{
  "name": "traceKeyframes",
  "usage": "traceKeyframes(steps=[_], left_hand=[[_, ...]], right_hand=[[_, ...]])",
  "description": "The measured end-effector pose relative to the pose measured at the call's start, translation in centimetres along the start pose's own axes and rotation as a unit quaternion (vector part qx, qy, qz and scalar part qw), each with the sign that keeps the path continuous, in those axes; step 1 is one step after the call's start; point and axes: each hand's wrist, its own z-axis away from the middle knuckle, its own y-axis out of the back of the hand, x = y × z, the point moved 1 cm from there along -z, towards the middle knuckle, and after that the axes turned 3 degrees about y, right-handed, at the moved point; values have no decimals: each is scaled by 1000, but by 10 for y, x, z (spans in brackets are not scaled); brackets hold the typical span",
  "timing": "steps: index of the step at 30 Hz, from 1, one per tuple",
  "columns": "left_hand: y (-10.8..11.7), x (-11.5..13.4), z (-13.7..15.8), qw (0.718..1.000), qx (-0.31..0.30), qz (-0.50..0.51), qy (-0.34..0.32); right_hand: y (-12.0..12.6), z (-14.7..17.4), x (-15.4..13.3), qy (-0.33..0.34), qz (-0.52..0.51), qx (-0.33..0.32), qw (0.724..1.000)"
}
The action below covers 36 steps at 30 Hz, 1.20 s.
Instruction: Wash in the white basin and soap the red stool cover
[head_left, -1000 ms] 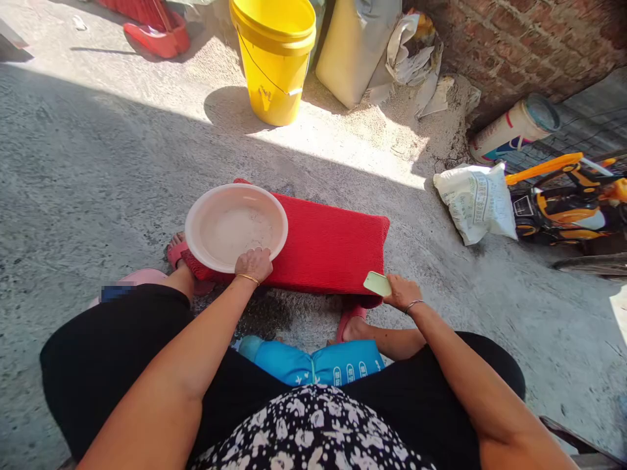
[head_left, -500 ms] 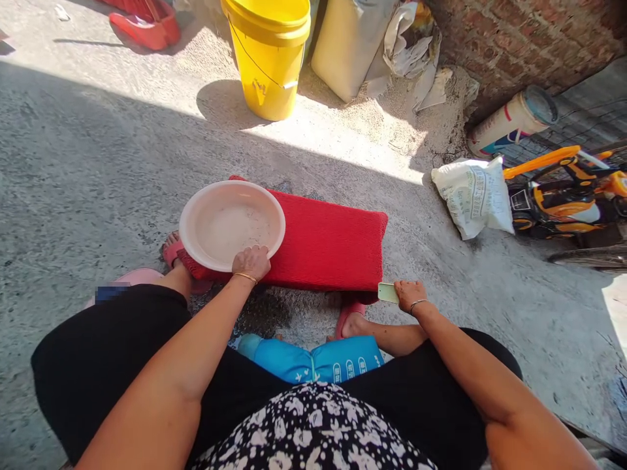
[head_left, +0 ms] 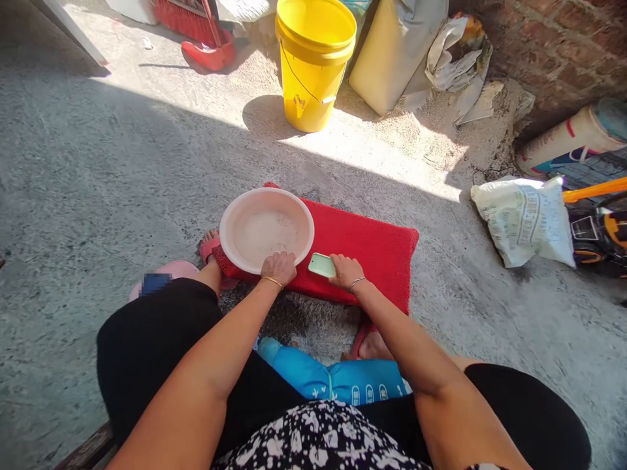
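A pale pink plastic basin [head_left: 267, 196] stands on the left end of a red cloth [head_left: 372, 251] spread over a low support. The basin holds cloudy liquid. My left hand [head_left: 280, 266] is closed over the basin's near rim. Just right of it, my right hand [head_left: 347, 271] grips one end of a pale green flat oblong piece [head_left: 321, 264] with a small hole near its free end. That piece is above the cloth; its underside is hidden, and I cannot tell whether it touches the cloth.
A yellow bucket [head_left: 313, 85] stands beyond the cloth, with a large pale sack [head_left: 392, 65] beside it. To the right lie a white printed bag [head_left: 526, 219] and a black-and-orange toy vehicle [head_left: 595, 228]. A red dustpan [head_left: 210, 55] rests at the back left.
My right hand has moved left with the pale green piece, from beyond the cloth's right corner to beside the basin. My left hand stays on the rim. The view has turned left.
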Motion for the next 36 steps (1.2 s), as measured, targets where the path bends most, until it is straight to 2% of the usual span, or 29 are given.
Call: traceKeyframes(steps=[3, 6, 8, 10, 14, 16, 18, 19, 21, 25, 28, 30, 33, 36], left_hand=[[-1, 0, 0, 1000, 8, -2, -5], [-1, -1, -1, 1000, 2, -4, -1], [-1, 0, -1, 1000, -2, -5, 1], [-1, 0, -1, 1000, 0, -5, 2], [-1, 0, 0, 1000, 5, -3, 8], [-1, 0, 0, 1000, 4, -4, 10], [-1, 1, 0, 1000, 1, -5, 12], [-1, 1, 1, 1000, 0, -6, 13], [0, 1, 1, 1000, -1, -7, 15], [1, 1, 1, 1000, 2, -6, 12], [1, 1, 1, 1000, 0, -2, 12], [1, 1, 2, 1000, -1, 2, 12], [1, 0, 2, 1000, -3, 9, 10], [-1, 0, 2, 1000, 0, 18, 7]], right_hand=[[2, -25, -13, 5, -24, -6, 1000], [-6, -20, 9, -2, -30, -25, 999], [-16, 0, 45, -32, -21, -37, 999], [-28, 31, 93, -82, -4, -45, 996], [-42, 106, 191, -231, 34, -97, 968], [-41, 134, 223, -304, 41, -132, 943], [-36, 146, 235, -338, 30, -141, 930], [-32, 145, 231, -333, 20, -132, 933], [-22, 128, 209, -282, 2, -95, 955], [-2, 64, 120, -124, 7, -23, 992], [8, 16, 54, -45, 0, -5, 999], [11, -8, 25, -15, -12, -6, 1000], [8, -29, 7, 6, -13, -3, 1000], [-1, -37, 6, 17, 3, 24, 1000]])
